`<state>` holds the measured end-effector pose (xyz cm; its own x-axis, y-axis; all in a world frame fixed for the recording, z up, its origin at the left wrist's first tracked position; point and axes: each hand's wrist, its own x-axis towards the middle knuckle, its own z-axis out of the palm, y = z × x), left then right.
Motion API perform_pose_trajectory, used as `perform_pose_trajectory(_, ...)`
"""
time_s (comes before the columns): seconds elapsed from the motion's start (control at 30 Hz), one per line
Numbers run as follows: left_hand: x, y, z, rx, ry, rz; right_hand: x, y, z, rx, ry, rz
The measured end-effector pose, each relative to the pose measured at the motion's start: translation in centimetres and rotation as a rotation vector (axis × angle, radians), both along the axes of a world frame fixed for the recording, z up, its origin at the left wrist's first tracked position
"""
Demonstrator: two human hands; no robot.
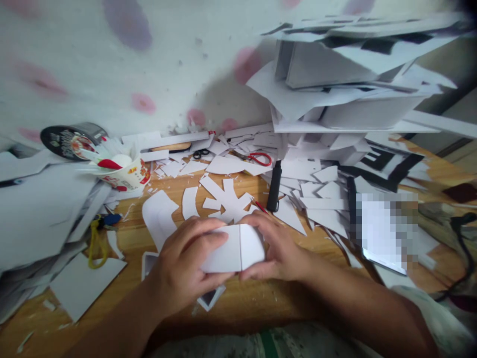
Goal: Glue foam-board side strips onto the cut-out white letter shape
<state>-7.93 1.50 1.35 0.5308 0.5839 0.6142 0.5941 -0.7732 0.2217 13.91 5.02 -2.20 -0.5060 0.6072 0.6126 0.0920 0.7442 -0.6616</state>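
Note:
Between my two hands are two white foam-board box pieces pressed end to end, a thin seam showing where they meet. My left hand point(194, 248) is closed round the longer white piece point(221, 256), its fingers over the top and thumb below. On the right, my right hand point(276, 248) grips the shorter piece with a rounded end point(252, 247) between fingers and thumb. Below my left hand a small white open frame point(211, 297) lies on the table, partly hidden. Curved white cutouts point(158, 214) lie just beyond my hands.
Paper scraps cover much of the wooden table point(238, 318). Beyond are a paper cup point(128, 174), red-handled scissors point(261, 158) and a black cutter-like tool point(275, 189). A phone point(383, 233) stands right, under a tall white stack point(335, 64). White sheets point(40, 214) pile up left.

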Motion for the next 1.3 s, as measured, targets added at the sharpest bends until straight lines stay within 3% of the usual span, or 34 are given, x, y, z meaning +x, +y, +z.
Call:
perform_pose_trajectory(0.17, -0.1, -0.1, -0.4, -0.008, -0.072, -0.024, -0.6, -0.3, -0.2, -0.138, 0.098, 0.047)
perform_pose_trajectory(0.47, -0.5, 0.3, 0.0, -0.096, 0.012, 0.014, -0.3, 0.3, 0.2, 0.019, 0.078, -0.033)
perform_pose_trajectory(0.97, 0.1, 0.1, -0.3, 0.009, 0.073, 0.094, -0.5, 0.2, 0.4, 0.022, 0.068, -0.121)
perform_pose_trajectory(1.17, -0.6, 1.1, -0.1, 0.196, 0.101, 0.307, 0.2, 0.9, -0.1, -0.071, 0.111, -0.397)
perform_pose_trajectory(1.23, -1.3, 1.5, -0.3, 0.17, 0.035, 0.329, 1.4, 2.1, -0.3, -0.039, 0.037, -0.488)
perform_pose_trajectory(1.3, -1.9, 1.6, -0.5, 0.042, -0.073, 0.335, 3.3, 3.7, -0.5, 0.026, -0.076, -0.633)
